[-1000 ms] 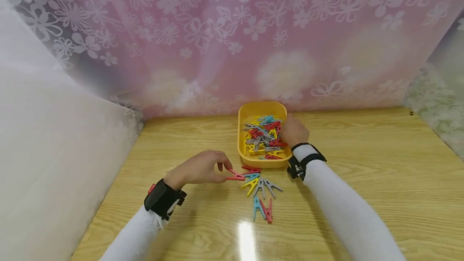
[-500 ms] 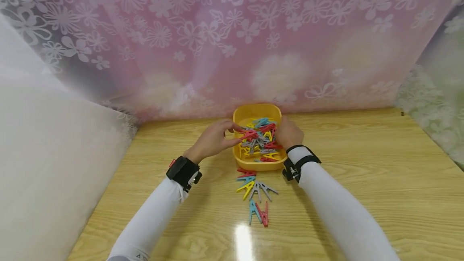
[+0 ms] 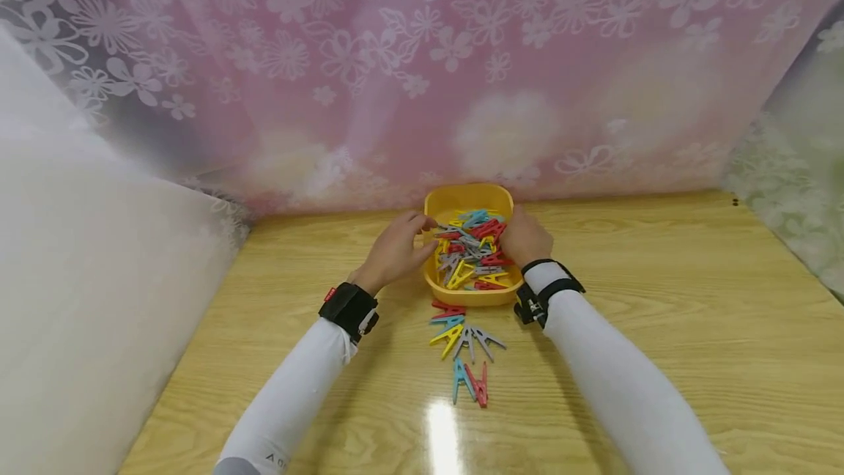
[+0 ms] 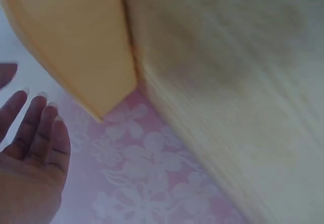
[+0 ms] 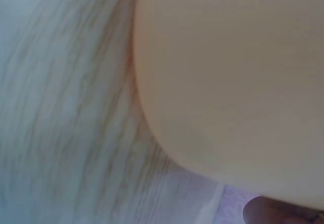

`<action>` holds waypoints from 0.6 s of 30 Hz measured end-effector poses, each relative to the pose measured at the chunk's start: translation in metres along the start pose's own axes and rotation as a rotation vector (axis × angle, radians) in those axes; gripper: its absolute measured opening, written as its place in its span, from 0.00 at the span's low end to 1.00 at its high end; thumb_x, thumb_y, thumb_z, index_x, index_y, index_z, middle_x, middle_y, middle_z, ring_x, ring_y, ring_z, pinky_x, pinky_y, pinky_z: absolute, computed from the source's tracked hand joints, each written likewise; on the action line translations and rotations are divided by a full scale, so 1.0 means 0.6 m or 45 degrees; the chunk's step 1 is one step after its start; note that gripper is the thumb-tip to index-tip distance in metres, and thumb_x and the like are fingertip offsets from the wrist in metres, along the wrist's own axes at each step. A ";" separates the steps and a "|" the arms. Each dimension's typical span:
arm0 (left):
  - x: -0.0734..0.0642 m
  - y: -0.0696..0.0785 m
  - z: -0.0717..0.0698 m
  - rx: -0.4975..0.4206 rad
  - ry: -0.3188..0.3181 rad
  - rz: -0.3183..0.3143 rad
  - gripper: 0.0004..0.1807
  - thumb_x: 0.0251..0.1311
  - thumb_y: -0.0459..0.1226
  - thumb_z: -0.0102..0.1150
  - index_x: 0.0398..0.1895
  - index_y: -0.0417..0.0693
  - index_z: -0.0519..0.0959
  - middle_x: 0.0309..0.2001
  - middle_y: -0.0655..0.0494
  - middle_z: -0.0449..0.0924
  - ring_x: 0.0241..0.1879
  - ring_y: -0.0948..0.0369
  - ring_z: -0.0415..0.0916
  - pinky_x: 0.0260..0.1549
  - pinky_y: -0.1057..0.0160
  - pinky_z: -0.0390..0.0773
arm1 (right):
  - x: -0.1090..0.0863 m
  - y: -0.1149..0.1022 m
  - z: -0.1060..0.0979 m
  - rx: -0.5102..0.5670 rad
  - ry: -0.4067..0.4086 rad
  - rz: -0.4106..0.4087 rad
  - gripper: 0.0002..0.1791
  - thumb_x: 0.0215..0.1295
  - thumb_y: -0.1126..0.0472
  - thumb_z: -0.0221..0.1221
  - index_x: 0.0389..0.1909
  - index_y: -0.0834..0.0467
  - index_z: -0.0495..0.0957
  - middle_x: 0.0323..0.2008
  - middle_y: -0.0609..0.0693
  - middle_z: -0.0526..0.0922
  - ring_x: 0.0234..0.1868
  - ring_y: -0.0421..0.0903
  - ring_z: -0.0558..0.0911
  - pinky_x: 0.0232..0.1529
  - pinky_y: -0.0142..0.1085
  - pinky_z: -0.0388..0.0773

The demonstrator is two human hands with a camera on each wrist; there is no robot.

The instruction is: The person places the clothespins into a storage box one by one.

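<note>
A yellow plastic bin [image 3: 475, 299] stands at the back of the table, holding a heap of red, blue, yellow and grey clothespins [image 3: 460, 274]. At its left rim my left hand [image 3: 398, 249] reaches in with thumb and fingers apart. Its fingers [image 4: 56, 143] look loose and hold nothing in the left wrist view. My right hand [image 3: 527, 237] grips the bin's right rim, its fingertips hidden in the head view. The right wrist view is mostly filled by the bin's wall [image 5: 228, 82], with part of a finger [image 5: 263, 213] at the bottom.
In front of the bin lie loose clothespins: a red one [image 3: 448, 309], a yellow one [image 3: 450, 338], grey ones [image 3: 467, 340] and others nearer, including a blue one [image 3: 459, 378]. A pink flowered curtain [image 3: 369, 130] hangs behind the wooden table [image 3: 633, 277].
My left hand has carried a red clothespin from the table up over the bin and let it go there. My right hand has stayed on the rim.
</note>
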State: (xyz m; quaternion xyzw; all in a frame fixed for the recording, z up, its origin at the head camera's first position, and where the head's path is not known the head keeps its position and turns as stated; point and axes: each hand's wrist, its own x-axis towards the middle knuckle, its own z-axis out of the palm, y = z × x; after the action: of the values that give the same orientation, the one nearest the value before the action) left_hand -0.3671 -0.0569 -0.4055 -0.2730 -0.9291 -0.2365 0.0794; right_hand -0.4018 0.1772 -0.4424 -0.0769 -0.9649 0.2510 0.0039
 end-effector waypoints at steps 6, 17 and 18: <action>-0.032 -0.014 -0.001 -0.054 0.043 -0.072 0.08 0.62 0.38 0.58 0.37 0.45 0.71 0.36 0.53 0.71 0.36 0.58 0.69 0.35 0.61 0.71 | 0.002 0.004 -0.006 0.002 -0.001 -0.022 0.17 0.66 0.62 0.52 0.53 0.65 0.66 0.43 0.63 0.80 0.41 0.59 0.80 0.42 0.56 0.76; -0.088 -0.030 0.022 -0.079 -0.332 -0.078 0.11 0.58 0.41 0.62 0.41 0.47 0.77 0.36 0.60 0.74 0.35 0.63 0.71 0.37 0.65 0.72 | 0.000 0.000 -0.008 -0.002 -0.024 -0.029 0.17 0.66 0.62 0.51 0.52 0.66 0.65 0.42 0.64 0.79 0.41 0.60 0.80 0.41 0.56 0.76; -0.091 -0.029 0.024 -0.082 -0.358 -0.071 0.12 0.57 0.41 0.63 0.42 0.47 0.77 0.37 0.60 0.74 0.36 0.63 0.71 0.38 0.65 0.72 | 0.000 -0.001 -0.008 -0.001 -0.026 -0.031 0.17 0.66 0.62 0.51 0.52 0.66 0.66 0.42 0.64 0.79 0.41 0.60 0.80 0.41 0.56 0.76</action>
State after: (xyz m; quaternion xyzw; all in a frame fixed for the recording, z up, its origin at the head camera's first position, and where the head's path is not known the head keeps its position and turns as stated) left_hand -0.3309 -0.0887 -0.4404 -0.2800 -0.9302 -0.2277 -0.0671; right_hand -0.4017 0.1789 -0.4381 -0.0625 -0.9659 0.2514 -0.0027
